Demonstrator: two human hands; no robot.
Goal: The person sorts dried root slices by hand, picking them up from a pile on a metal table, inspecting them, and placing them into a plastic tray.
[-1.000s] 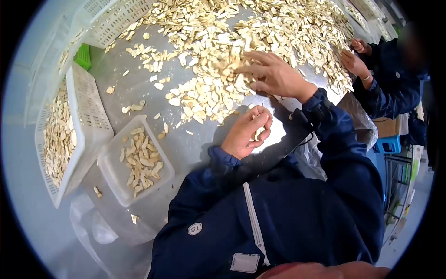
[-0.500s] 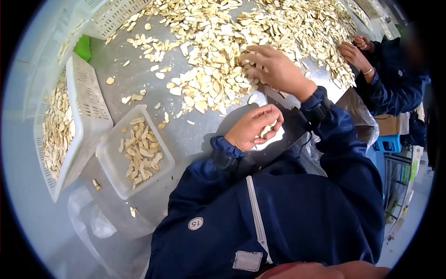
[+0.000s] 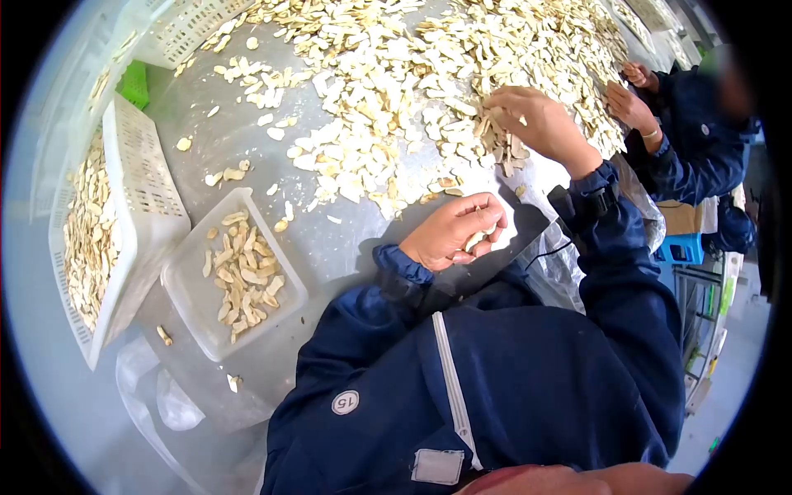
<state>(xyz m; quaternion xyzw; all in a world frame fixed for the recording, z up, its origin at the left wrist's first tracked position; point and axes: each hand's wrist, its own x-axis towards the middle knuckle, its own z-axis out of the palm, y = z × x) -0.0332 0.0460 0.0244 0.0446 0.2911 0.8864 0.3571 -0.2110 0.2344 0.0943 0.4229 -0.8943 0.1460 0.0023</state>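
A wide pile of pale, dried-looking slices (image 3: 363, 107) covers the upper part of the metal table (image 3: 322, 239). My right hand (image 3: 544, 125) reaches over the pile's right part, fingers bent down onto slices; whether it grips any is hidden. My left hand (image 3: 458, 231) is curled near the table's front edge, closed round a few pale slices (image 3: 476, 240). To its left stands a shallow white tray (image 3: 294, 309) with a heap of longer slices (image 3: 246, 276) in it.
At the left, a white perforated basket (image 3: 148, 177) holds many slices. Another white basket (image 3: 194, 33) and a green one (image 3: 134, 84) are behind it. A co-worker's hands (image 3: 631, 103) are at the pile's right end. Clear plastic (image 3: 557, 264) hangs by the front edge.
My right hand has moved right across the pile, where slices now lie heaped under its fingers. My left hand has barely moved and stays closed. The view has shifted slightly.
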